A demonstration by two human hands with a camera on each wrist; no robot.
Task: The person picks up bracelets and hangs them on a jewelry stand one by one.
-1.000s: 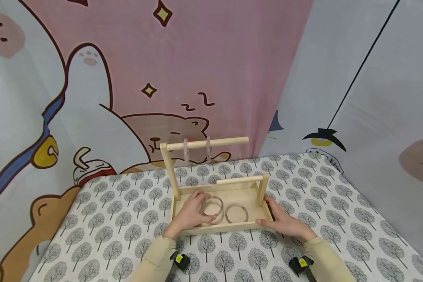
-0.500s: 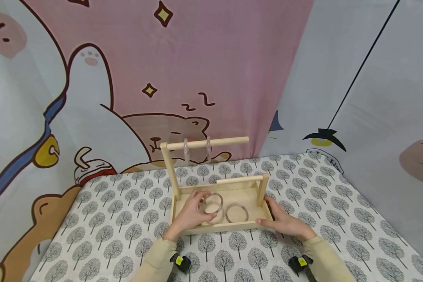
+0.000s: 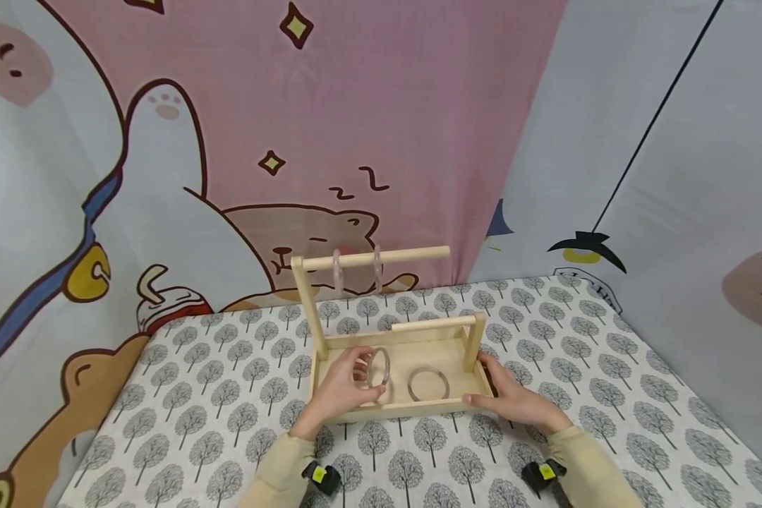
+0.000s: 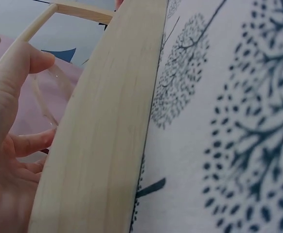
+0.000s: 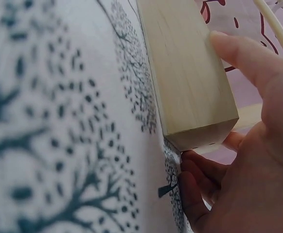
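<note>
My left hand pinches a translucent pinkish bangle between thumb and fingers, over the left part of a wooden tray stand. The bangle stands upright, turned partly edge-on. In the left wrist view, the thumb presses its edge above the tray's front wall. A second bangle lies on the tray floor, right of the held one. With its thumb on the front wall and other fingers around the end, my right hand grips the tray's right corner. Two more bangles hang on the stand's upper bar.
A lower wooden bar juts left from a short post at the tray's right. The tall post rises at its left. A tree-print cloth covers the table, with a cartoon curtain behind.
The bangle in my left hand has turned from nearly face-on to a narrower, upright oval, its top rising a little. My right hand keeps its place on the tray corner.
</note>
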